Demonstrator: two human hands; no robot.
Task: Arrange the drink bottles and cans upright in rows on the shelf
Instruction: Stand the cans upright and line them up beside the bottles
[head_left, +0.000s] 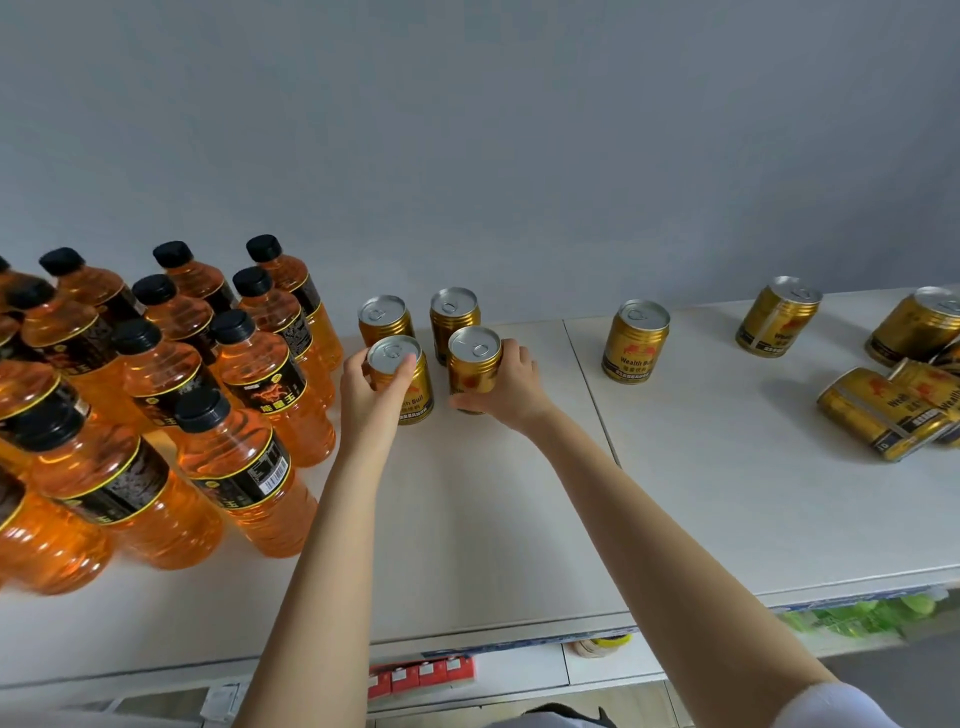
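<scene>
Two gold cans stand upright at the back of the white shelf (467, 519), one on the left (385, 318) and one on the right (454, 312). In front of them my left hand (370, 391) grips a third gold can (402, 376) and my right hand (506, 387) grips a fourth (471, 364); both cans are upright on the shelf. Several orange drink bottles with black caps (234, 462) stand in rows on the left. A lone upright can (635, 340) stands right of the shelf seam.
Further right stand two upright cans (777, 316) (917, 325), and several cans lie on their sides (883, 415) near the right edge. A blue-grey wall backs the shelf. Below the front edge, lower shelves hold red packs (421, 675) and green items (857, 616).
</scene>
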